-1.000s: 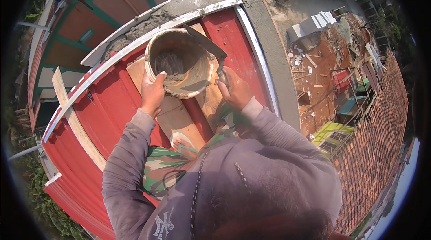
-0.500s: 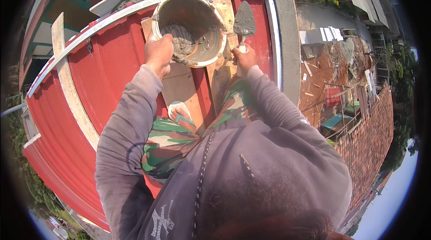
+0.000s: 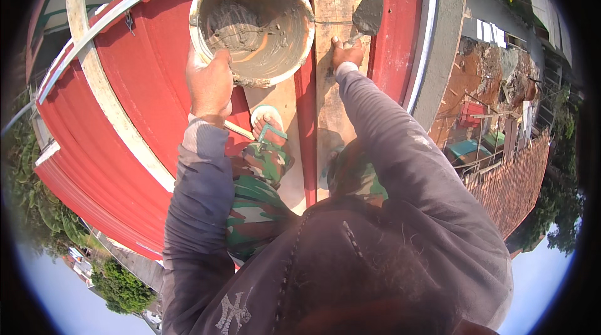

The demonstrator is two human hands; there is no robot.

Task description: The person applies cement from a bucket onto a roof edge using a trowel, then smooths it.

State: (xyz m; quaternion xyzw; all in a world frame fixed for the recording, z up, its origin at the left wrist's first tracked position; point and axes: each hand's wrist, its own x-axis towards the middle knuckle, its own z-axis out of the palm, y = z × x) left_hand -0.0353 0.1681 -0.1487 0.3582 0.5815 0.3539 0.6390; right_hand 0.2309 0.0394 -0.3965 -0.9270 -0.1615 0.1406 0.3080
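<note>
My left hand [image 3: 211,83] grips the near left rim of a pale bucket [image 3: 305,22], tilted so its mouth faces me. Grey mortar [image 3: 241,22] coats the inside wall and bottom of the bucket. To the right, my right hand [image 3: 347,53] is closed round the handle of a trowel [image 3: 368,14], whose pointed blade is covered with grey mortar. The blade points away from me and stands apart from the bucket. Most of the trowel's handle is hidden by my fingers.
Wooden boards [image 3: 333,103] lie on the red metal roofing [image 3: 153,78] under my sandalled foot [image 3: 268,123]. A narrow plank [image 3: 122,128] crosses the roofing at left. A grey mortared wall top [image 3: 446,41] runs along the right, with a tiled roof [image 3: 516,188] far below it.
The bucket is nearer and larger in view, tipped more toward me. My right hand has moved slightly up and right with the trowel. The view has shifted, showing more of the boards.
</note>
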